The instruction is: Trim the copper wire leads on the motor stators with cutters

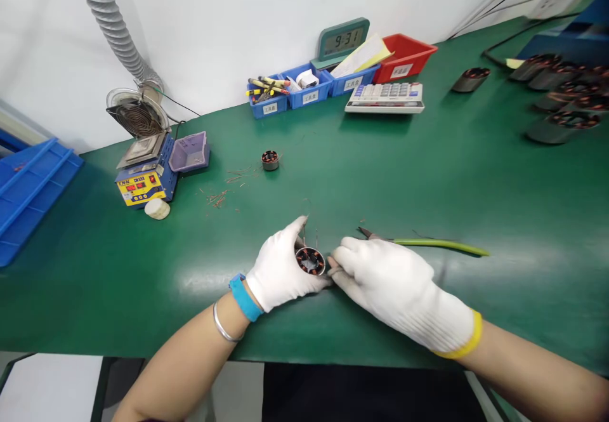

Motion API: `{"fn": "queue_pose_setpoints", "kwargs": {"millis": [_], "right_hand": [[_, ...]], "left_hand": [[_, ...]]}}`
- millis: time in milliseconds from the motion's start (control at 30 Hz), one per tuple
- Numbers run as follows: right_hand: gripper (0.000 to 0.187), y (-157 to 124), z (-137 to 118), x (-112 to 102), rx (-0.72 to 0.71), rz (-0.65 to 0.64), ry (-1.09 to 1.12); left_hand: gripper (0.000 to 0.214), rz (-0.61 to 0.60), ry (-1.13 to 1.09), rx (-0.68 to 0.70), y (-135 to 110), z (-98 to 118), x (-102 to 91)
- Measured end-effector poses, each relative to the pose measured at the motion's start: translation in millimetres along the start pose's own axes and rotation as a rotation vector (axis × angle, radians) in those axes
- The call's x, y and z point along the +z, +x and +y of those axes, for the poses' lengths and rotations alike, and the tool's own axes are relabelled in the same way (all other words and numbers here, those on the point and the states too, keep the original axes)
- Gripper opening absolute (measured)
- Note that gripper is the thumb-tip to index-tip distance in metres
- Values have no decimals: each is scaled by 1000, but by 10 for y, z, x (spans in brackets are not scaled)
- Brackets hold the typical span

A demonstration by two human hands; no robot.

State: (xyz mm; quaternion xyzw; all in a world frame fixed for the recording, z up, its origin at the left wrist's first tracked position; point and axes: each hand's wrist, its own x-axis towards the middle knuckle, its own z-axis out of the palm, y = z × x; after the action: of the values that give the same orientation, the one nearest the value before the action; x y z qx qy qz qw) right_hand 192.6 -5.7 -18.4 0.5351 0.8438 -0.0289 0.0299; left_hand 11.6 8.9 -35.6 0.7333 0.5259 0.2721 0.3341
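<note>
My left hand [280, 266], in a white glove, is wrapped round a small stator [310, 261] with copper windings, its open end facing up. Thin wire ends stick up from the stator's far side. Close by on the right, my right hand [385, 279], also gloved, has its fingers pinched together near the stator; whatever is between them is too small or hidden to tell. Cutting pliers [440, 244] with green handles show just beyond my right hand, partly covered by it. Whether that hand touches them cannot be told.
Another small stator [270, 160] stands farther back, near copper wire scraps [217, 198]. At left are a solder pot [145, 178] and a purple tray [191, 152]. Blue bins [270, 106], a calculator [384, 98] and a red bin [404, 57] line the back. Several larger stators [564, 127] stand right.
</note>
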Motion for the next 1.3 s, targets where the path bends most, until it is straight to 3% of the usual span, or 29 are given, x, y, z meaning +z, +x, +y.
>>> {"fn": "queue_pose_setpoints", "kwargs": {"millis": [133,233,300,367,433,533,567,600,667,767,833,900,967,1167,1300], "right_hand": [[25,15,-32,-58,-99,30,-94],[42,67,-19,-80,-119,6,-75],[39,101,0,-79,-148,-19,-40],[28,123,9,-79,-154,-48,0],[23,131,7,-83,-132,-75,19],[23,127,-1,-89,-127,-77,28],[23,125,-2,-85,-131,-70,33],[23,124,-1,-77,-136,-60,38],[21,124,6,-48,-141,-40,52],[17,132,29,5,-139,-9,83],[17,138,53,23,-122,-7,101],[20,137,81,19,-101,-11,119],[23,125,107,2,-84,-13,161],[27,76,133,36,-80,36,191],[26,82,149,56,-80,26,296]], "left_hand": [[109,38,-144,-31,-40,16,-16],[88,125,-149,-30,-71,41,-44],[76,153,-111,39,-88,44,-91],[71,150,-34,160,-101,30,-185],[68,74,118,263,-112,8,-335],[61,-125,485,231,-127,-4,-623],[60,-141,583,195,-136,9,-709],[61,-120,631,176,-150,34,-777],[64,16,520,242,-190,118,-817],[60,224,136,433,-254,270,-592],[57,178,192,390,-267,315,-322],[37,117,301,293,-248,294,-84],[28,42,303,220,-212,235,47],[27,38,161,38,-155,159,37],[29,49,132,26,-147,160,53]]}}
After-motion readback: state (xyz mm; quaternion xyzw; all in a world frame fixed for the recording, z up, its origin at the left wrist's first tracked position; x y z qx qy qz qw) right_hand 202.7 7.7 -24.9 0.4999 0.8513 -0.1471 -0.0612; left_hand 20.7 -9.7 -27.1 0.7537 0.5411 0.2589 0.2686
